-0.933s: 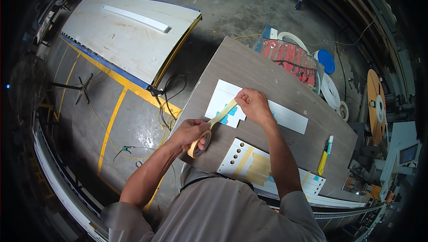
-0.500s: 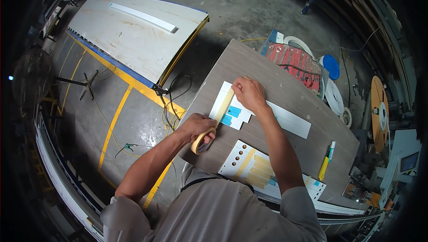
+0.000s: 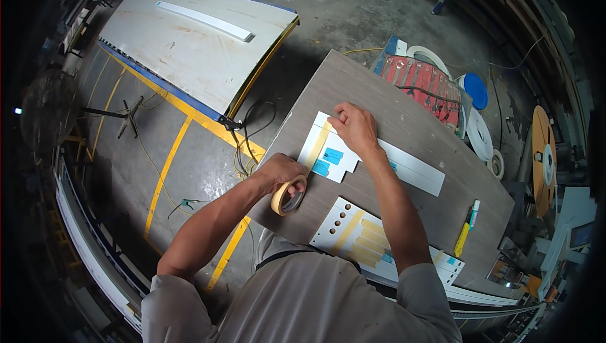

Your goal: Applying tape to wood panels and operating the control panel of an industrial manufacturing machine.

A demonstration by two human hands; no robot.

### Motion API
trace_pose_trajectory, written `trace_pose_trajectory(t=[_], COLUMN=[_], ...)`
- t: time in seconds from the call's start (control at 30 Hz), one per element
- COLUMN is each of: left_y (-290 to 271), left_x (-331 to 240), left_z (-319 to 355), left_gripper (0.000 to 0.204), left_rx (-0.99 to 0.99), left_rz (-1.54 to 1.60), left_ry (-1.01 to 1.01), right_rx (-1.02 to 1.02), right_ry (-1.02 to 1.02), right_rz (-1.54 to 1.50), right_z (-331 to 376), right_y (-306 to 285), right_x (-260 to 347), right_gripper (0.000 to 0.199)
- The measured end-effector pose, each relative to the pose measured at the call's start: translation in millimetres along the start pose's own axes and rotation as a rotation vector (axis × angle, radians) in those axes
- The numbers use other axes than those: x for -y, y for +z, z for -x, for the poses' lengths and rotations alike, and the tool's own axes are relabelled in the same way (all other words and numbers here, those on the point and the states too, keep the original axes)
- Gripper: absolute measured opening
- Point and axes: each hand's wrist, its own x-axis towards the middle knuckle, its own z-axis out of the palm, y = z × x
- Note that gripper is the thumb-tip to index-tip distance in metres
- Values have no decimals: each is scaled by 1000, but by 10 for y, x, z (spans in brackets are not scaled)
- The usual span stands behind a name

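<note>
My left hand is closed on a roll of masking tape, fingers through its ring, at the near left corner of the table. From it a pale yellow strip of tape runs across a white notched panel. At the strip's far end my right hand has its fingers curled, thumb against the tape; the fingertips are partly hidden. Two blue labels sit on the panel beside the strip. A longer white piece extends to the right beneath my right forearm.
Closer to my body lies another white panel with holes and several tape strips. A yellow cutter and a marker rest at the right of the brown table. A red tool pouch stands beyond; a pale-topped table is far left.
My right hand has lifted slightly, its curled fingers a little looser around the strip's far end. The tape roll has tilted a little in my left hand. The view has shifted slightly.
</note>
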Motion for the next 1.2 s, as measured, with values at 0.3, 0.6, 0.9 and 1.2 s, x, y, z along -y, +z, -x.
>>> trace_pose_trajectory(t=[0.3, 0.6, 0.9, 1.2], left_y=[-51, -66, -71, -25], left_x=[38, 73, 127, 98], left_z=[-62, -111, -122, -78], left_gripper=[21, 21, 23, 23], left_rx=[8, 26, 23, -24], left_rz=[-22, -32, -7, -20], left_ry=[-11, -32, -9, 9], right_rx=[-21, -33, -43, -77], right_ry=[-161, -168, -136, 2], right_rz=[102, 71, 119, -5], right_z=[108, 146, 227, 133], right_y=[-9, 26, -24, 115], right_x=[-68, -93, 103, -50], right_gripper=[30, 29, 57, 45])
